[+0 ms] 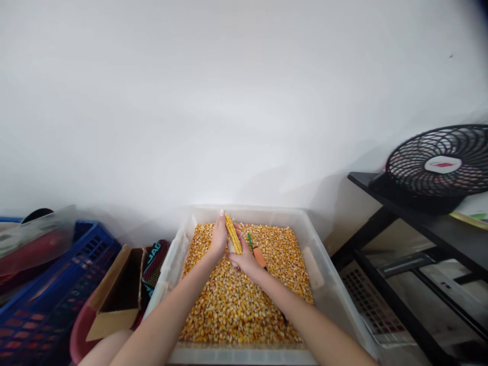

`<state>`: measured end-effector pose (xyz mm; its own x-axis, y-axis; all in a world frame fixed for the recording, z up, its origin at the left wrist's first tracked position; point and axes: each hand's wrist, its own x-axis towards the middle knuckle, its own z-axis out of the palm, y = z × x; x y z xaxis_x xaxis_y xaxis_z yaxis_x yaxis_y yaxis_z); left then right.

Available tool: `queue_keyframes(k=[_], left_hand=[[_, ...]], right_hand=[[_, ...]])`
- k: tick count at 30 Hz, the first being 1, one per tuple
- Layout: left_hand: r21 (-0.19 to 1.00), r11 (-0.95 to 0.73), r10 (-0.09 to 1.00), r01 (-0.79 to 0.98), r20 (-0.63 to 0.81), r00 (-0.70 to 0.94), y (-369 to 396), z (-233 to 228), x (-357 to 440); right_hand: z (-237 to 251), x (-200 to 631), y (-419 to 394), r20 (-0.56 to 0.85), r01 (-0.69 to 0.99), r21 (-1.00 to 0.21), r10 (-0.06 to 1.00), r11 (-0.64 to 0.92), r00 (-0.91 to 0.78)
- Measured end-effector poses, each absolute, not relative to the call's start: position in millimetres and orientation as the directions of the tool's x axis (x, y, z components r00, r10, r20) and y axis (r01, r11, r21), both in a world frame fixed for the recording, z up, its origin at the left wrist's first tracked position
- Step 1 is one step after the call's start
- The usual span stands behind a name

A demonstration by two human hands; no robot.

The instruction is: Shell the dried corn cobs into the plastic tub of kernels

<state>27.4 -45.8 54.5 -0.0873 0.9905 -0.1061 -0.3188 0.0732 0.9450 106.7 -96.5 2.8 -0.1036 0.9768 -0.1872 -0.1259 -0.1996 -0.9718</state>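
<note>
Between my two hands is a corn cob (pixel 234 235), tilted, with rows of yellow kernels on the side facing up and a paler bare stretch along its left side. My left hand (pixel 218 235) is closed against the cob's upper left. Around its lower end wraps my right hand (pixel 245 258). Both hands are above loose corn kernels (pixel 236 300) that cover the floor of a translucent plastic bin (pixel 324 264). Just right of my right hand, a tool with an orange and green handle (pixel 260 256) lies on the kernels, partly hidden by my wrist.
A black fan (pixel 442 162) stands on a dark shelf frame (pixel 404 218) at the right. To the left are a blue plastic basket (pixel 95 244), an open cardboard box (pixel 114 284) and a reddish tub (pixel 82 325). A white wall (pixel 244 101) rises behind the bin.
</note>
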Motion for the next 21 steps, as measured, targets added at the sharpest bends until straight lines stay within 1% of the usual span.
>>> queue_keyframes(k=[4,9,15,19,21], left_hand=[[0.947,0.034,0.994,-0.318,-0.067,-0.092,-44.4,48.9,27.2],[0.980,-0.036,0.987,-0.195,0.004,-0.159,-44.8,47.2,26.4],[0.991,-0.068,0.990,-0.116,0.053,-0.132,-44.1,45.3,23.4],[0.992,-0.121,0.976,-0.026,0.114,-0.183,-42.8,42.5,21.8],[0.992,-0.125,0.974,-0.031,0.116,-0.194,-41.7,42.2,21.5]], right_hand=[[4.0,109.6,-98.1,-0.225,-0.107,-0.965,0.964,-0.241,-0.139],[3.2,112.4,-97.8,-0.228,-0.125,-0.960,0.958,-0.251,-0.174],[1.5,114.7,-99.1,-0.239,-0.193,-0.940,0.946,-0.282,-0.217],[4.5,117.4,-99.6,-0.270,-0.227,-0.917,0.928,-0.329,-0.255],[6.7,120.0,-98.4,-0.283,-0.236,-0.906,0.917,-0.352,-0.281]])
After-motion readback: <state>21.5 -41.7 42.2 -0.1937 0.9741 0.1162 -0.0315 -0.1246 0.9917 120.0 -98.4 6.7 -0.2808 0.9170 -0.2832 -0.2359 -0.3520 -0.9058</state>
